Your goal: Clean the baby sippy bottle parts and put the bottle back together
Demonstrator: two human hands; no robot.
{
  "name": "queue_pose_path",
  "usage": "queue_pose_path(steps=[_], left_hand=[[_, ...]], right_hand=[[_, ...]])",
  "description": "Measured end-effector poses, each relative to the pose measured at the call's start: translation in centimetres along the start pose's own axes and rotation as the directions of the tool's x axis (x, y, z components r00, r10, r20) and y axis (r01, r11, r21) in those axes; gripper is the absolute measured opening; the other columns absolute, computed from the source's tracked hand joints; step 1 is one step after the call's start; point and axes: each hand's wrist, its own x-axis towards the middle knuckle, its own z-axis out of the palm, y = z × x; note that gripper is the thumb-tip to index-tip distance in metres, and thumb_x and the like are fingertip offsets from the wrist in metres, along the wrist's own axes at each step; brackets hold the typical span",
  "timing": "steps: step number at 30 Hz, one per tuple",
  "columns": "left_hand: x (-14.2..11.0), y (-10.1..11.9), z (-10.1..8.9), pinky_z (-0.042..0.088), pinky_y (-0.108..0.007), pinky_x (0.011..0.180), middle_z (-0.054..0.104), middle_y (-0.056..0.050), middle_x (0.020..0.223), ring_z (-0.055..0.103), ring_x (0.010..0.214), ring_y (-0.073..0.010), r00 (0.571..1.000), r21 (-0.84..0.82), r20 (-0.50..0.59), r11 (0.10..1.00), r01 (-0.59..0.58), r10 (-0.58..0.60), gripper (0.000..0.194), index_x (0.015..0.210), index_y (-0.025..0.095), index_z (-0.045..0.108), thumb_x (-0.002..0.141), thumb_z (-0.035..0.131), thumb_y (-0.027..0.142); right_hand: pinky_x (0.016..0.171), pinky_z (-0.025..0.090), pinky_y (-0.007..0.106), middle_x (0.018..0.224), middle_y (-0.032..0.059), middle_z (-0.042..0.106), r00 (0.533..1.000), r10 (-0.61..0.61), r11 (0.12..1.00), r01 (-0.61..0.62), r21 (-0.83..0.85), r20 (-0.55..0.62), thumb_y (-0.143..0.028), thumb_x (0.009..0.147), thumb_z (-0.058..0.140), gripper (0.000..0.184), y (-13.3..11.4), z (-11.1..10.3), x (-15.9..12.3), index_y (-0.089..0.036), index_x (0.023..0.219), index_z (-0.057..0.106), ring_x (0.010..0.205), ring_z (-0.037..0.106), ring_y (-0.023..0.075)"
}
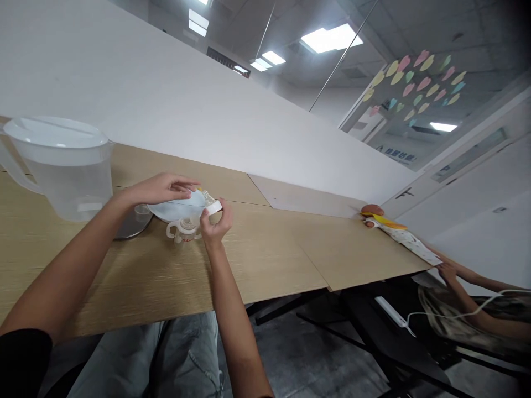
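My left hand reaches over a white plate on the wooden table, its fingers pinched together near the plate's far rim; what they hold is hidden. My right hand grips a white bottle collar with a clear teat just above the plate's right edge. A small clear baby bottle with side handles stands on the table in front of the plate, beside my right hand.
A big clear plastic jug with a white lid stands at the left. A round metal disc lies by the plate. At the table's far right end lies a doll, with another person's arms near it. White wall behind.
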Motion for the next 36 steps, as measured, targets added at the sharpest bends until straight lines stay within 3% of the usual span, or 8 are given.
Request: queue_pose_path(steps=[3,6,8,11,18,25,29,36], left_hand=[[-0.2,-0.5,0.1,0.044,-0.030,0.101,0.053,-0.013,0.146,0.052,0.131,-0.0272,0.963,0.147,0.242,0.986,0.084,-0.118,0.089,0.152,0.021,0.038,0.075,0.065,0.057],[0.0,-0.6,0.7,0.042,-0.031,0.104,0.051,-0.015,0.148,0.050,0.133,-0.0298,0.905,0.290,0.370,0.951,0.104,-0.212,0.102,0.152,0.019,0.037,0.064,0.073,0.054],[0.1,-0.4,1.1,0.042,-0.031,0.103,0.054,-0.014,0.145,0.052,0.130,-0.0301,0.892,0.316,0.389,0.943,0.104,-0.229,0.099,0.149,0.018,0.042,0.062,0.074,0.053],[0.3,0.1,1.4,0.044,-0.030,0.097,0.060,-0.013,0.138,0.058,0.122,-0.0301,0.895,0.320,0.377,0.940,0.116,-0.239,0.087,0.139,0.018,0.055,0.060,0.073,0.053],[1.0,-0.9,2.1,0.046,-0.030,0.088,0.072,-0.006,0.112,0.064,0.102,-0.0264,0.932,0.292,0.337,0.956,0.033,-0.135,0.060,0.110,0.023,0.072,0.056,0.074,0.049],[1.1,-1.5,2.3,0.045,-0.028,0.082,0.073,-0.005,0.102,0.064,0.092,-0.0244,0.937,0.318,0.320,0.948,0.034,-0.140,0.052,0.101,0.022,0.072,0.057,0.072,0.051],[1.2,-1.4,2.3,0.045,-0.028,0.078,0.072,-0.005,0.098,0.065,0.089,-0.0238,0.940,0.341,0.312,0.940,0.028,-0.141,0.050,0.099,0.022,0.071,0.058,0.071,0.051],[0.8,-0.2,1.9,0.045,-0.027,0.081,0.069,-0.007,0.115,0.063,0.101,-0.0255,0.955,0.314,0.270,0.949,0.033,-0.123,0.072,0.122,0.023,0.065,0.059,0.072,0.057]], right_hand=[[0.081,0.051,0.038,0.093,0.0096,0.059,0.990,0.140,0.974,-0.143,0.178,0.025,-0.050,0.080,0.057,0.039,-0.5,0.4,0.1,-0.019,0.103,0.050,0.087,0.059,0.0224],[0.069,0.050,0.030,0.077,0.0001,0.053,0.941,0.285,0.874,-0.334,0.354,0.183,-0.048,0.079,0.056,0.033,-0.2,1.0,0.2,-0.022,0.095,0.044,0.071,0.055,0.0161],[0.063,0.049,0.028,0.068,-0.0036,0.051,0.884,0.343,0.767,-0.458,0.448,0.317,-0.045,0.076,0.053,0.029,0.4,1.4,0.4,-0.024,0.091,0.040,0.061,0.053,0.0146],[0.059,0.049,0.030,0.064,-0.0019,0.057,0.818,0.307,0.640,-0.556,0.531,0.487,-0.041,0.072,0.048,0.026,1.0,1.6,0.7,-0.024,0.088,0.037,0.058,0.057,0.0170],[0.061,0.052,0.033,0.071,0.0030,0.065,0.737,0.200,0.660,-0.588,0.467,0.645,-0.039,0.064,0.046,0.029,0.7,1.3,0.6,-0.025,0.087,0.035,0.064,0.062,0.0208],[0.070,0.051,0.030,0.084,0.0045,0.066,0.782,0.117,0.698,-0.503,0.510,0.612,-0.029,0.062,0.049,0.020,0.8,1.1,0.4,-0.021,0.081,0.050,0.074,0.062,0.0179],[0.068,0.047,0.026,0.074,0.0001,0.060,0.774,0.154,0.734,-0.505,0.453,0.614,-0.029,0.063,0.052,0.019,0.6,0.9,0.5,-0.019,0.078,0.056,0.070,0.056,0.0156],[0.077,0.046,0.031,0.076,0.0029,0.063,0.826,0.149,0.844,-0.393,0.366,0.543,-0.030,0.063,0.049,0.021,1.0,0.9,0.4,-0.018,0.075,0.062,0.080,0.056,0.0195]])
